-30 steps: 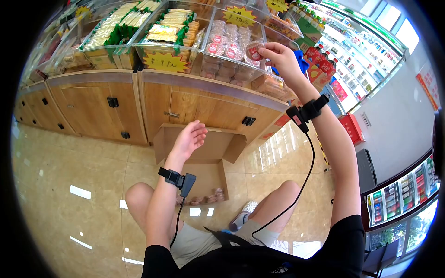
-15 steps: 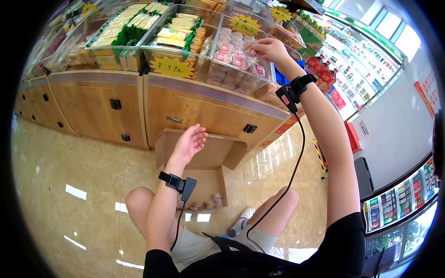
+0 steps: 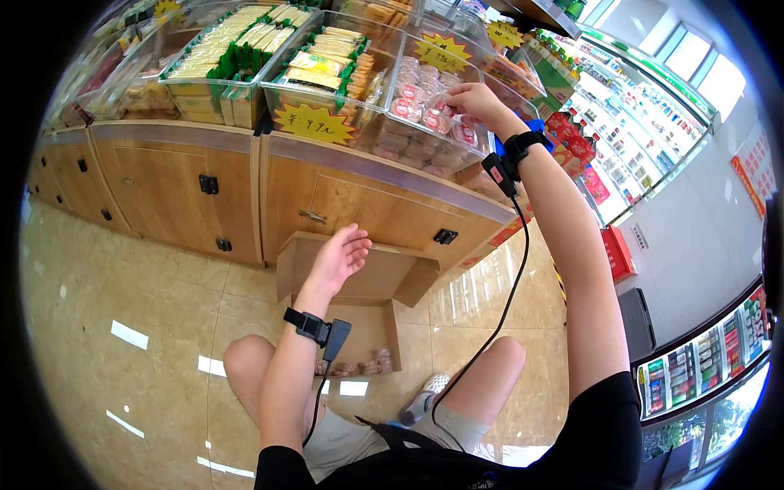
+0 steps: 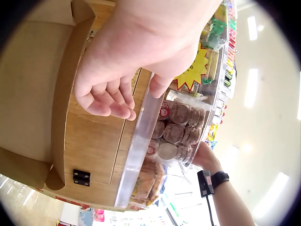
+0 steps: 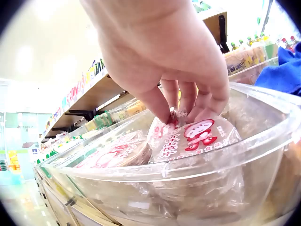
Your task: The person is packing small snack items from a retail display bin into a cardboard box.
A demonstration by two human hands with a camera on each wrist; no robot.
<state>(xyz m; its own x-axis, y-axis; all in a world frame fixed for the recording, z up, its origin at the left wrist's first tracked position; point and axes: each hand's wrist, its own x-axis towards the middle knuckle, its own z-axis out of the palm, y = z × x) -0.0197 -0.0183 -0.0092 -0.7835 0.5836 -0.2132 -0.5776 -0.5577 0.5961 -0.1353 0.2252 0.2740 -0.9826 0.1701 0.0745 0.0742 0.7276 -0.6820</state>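
My right hand (image 3: 478, 101) reaches into a clear plastic bin (image 5: 117, 176) filled with round pastries in clear wrappers. In the right wrist view the thumb and fingers pinch the crinkled wrapper of a round pastry (image 5: 162, 129) with red print. A second wrapped pastry (image 5: 202, 136) lies right against the fingers, and another pastry (image 5: 117, 153) sits on the left. Held in the air in front of the wooden cabinet, my left hand (image 3: 339, 259) has relaxed fingers and nothing in it.
A cardboard box (image 3: 384, 322) stands open on the floor between the legs, with several pastries (image 3: 363, 365) along its near side. Bins of packaged snacks (image 3: 318, 69) line the cabinet (image 3: 351, 204) to the left. Yellow price signs (image 3: 314, 122) are attached to them. A blue cloth (image 5: 282, 70) lies beside the bin.
My right hand has lowered from above the bin's right side, a pastry in its fingers, to among the stacked pastries. The left hand has hardly moved.
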